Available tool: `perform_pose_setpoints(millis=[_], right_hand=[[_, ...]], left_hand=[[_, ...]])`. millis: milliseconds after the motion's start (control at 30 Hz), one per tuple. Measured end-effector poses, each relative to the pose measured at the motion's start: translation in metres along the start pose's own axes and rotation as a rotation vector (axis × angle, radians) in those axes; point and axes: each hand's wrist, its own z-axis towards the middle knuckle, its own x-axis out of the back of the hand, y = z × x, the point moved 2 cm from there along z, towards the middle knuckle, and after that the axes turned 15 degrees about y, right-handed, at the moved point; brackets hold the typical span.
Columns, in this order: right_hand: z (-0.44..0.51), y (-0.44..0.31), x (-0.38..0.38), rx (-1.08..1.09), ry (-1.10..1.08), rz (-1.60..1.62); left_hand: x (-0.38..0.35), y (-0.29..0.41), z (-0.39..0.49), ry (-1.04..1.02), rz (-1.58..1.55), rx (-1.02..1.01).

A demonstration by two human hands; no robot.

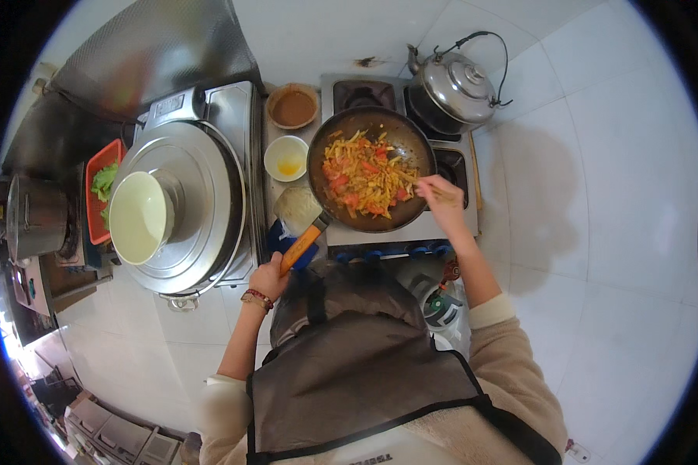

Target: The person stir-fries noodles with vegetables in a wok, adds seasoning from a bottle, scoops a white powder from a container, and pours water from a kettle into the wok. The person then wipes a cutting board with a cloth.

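A dark frying pan [410, 148] sits on the gas stove [349, 237], holding a mix of yellowish strips and red tomato-like pieces [369, 174]. My left hand [269, 278] grips the pan's orange-brown handle [301, 250] from the lower left. Over the pan's right rim, my right hand [442, 197] holds wooden chopsticks [410, 176], whose tips reach into the food. Left of the pan stand a pale bowl [276, 152] with some yellow liquid and, behind it, a brown bowl [294, 108] filled with something brown.
A metal kettle [453, 87] stands at the stove's back right, near the tiled wall [547, 174]. To the left, a light green bowl [139, 218] rests on a large metal lid [200, 232]. Beyond it is a red basket [95, 224] with green leaves. A gas cylinder [442, 308] stands below the stove.
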Motion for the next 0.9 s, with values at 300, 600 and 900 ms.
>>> perform_pose_setpoints(millis=[300, 600, 900], right_hand=[[-0.028, -0.012, -0.036, -0.293, 0.211, 0.072], [-0.031, -0.013, -0.039, -0.360, 0.175, 0.048], [-0.038, -0.010, -0.101, -0.165, 0.070, 0.158]], left_hand=[[0.003, 0.000, -0.006, 0.100, -0.171, -0.094], [-0.004, -0.002, -0.004, 0.057, -0.133, -0.036], [-0.002, -0.001, -0.003, 0.040, -0.089, -0.020]])
